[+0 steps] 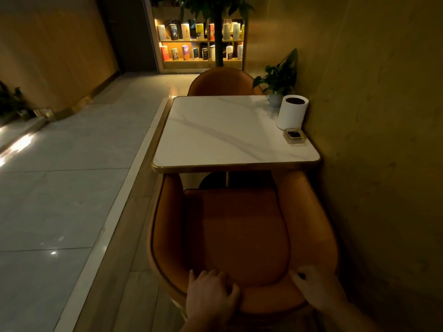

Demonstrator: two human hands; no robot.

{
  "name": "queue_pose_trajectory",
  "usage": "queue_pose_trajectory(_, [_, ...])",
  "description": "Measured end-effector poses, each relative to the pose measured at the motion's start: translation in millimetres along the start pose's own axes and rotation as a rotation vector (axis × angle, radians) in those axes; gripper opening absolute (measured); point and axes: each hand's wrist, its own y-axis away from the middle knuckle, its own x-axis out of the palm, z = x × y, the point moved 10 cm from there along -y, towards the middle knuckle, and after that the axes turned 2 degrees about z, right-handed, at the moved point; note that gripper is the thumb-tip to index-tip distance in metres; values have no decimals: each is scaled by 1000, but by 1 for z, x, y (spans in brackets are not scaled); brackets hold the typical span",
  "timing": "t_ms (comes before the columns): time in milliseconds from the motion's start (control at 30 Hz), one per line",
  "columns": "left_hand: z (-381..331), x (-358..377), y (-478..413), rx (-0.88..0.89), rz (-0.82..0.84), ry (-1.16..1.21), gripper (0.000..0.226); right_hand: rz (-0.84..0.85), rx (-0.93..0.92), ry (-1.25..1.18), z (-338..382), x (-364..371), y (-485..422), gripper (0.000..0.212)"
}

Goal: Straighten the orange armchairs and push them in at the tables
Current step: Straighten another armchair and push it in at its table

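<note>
An orange armchair [239,226] stands right in front of me, facing a white marble table [225,133] with a gold rim. Its arm fronts reach just under the table's near edge. My left hand [211,295] rests over the top of the chair's backrest, fingers curled onto the inner side. My right hand [316,286] grips the same backrest further right. A second orange armchair [223,81] sits at the table's far side, its back showing above the tabletop.
A wall runs close along the right of the table and chair. On the table's right side stand a white cylinder container [292,111], a small clear dish [294,136] and a potted plant [278,80]. Tiled floor [72,176] lies left; a lit bookshelf [201,41] stands far back.
</note>
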Motion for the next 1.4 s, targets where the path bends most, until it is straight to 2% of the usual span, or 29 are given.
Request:
queue_pose_trajectory(433, [-3,1,-3,21,43,-34,48,-66,-37,-35,-6,5,8,54])
queue_pose_trajectory(767, [-4,4,-4,32,-6,-80,47,-78,-122,-5,3,-2,9,54])
queue_pose_trajectory(967, [-10,12,-5,49,15,-41,49,-22,-91,25,-2,-5,0,57])
queue_pose_trajectory(1100, [-11,14,-7,63,17,-31,50,-63,-89,20,1,-12,1,58])
queue_pose_trajectory(1200, [-11,15,-7,74,4,-40,49,-46,-72,37,5,-17,9,68])
queue_pose_trajectory(1300, [-7,15,-8,61,-22,-41,48,-133,-115,138,19,-23,24,83])
queue_pose_trajectory(1400, [-3,14,-9,49,-58,-64,53,-151,-91,69,30,-10,33,82])
